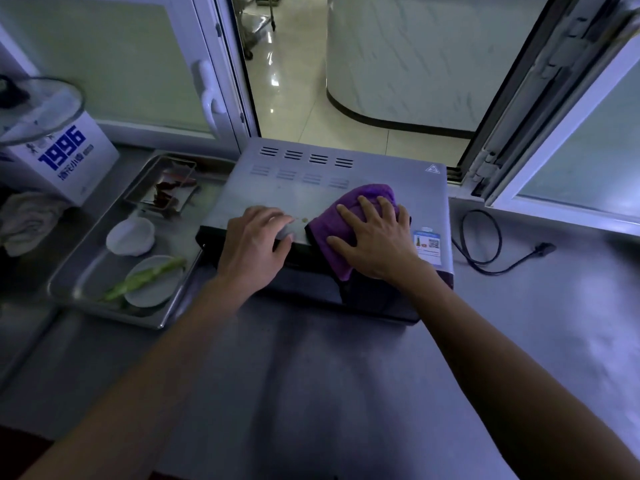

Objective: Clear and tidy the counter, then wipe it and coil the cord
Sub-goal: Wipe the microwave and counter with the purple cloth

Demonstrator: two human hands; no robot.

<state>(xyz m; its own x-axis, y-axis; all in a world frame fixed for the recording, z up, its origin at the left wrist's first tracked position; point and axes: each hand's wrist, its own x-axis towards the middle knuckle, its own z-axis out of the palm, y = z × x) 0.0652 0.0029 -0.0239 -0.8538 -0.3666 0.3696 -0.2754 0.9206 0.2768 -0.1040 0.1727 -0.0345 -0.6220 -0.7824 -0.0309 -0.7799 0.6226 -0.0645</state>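
Note:
A grey box-shaped appliance point(311, 181) with vent slots sits on the steel counter point(311, 375) in front of an open window. My right hand point(374, 237) lies flat, fingers spread, pressing a purple cloth point(367, 195) onto the appliance's top near its front edge. My left hand point(252, 244) grips the front left edge of the appliance, fingers curled over it. A small pale speck point(304, 220) lies on the top between my hands. The black power cord point(485, 244) lies in a loose loop on the counter to the right, its plug point(543, 249) lying free.
A steel tray point(86, 282) on the left holds two white dishes point(131, 235), green vegetable pieces point(145, 277) and a smaller tray with red scraps point(166, 188). Behind it stand a white box marked 1996 point(65, 157), a glass lid point(38, 109) and a crumpled white rag point(24, 220).

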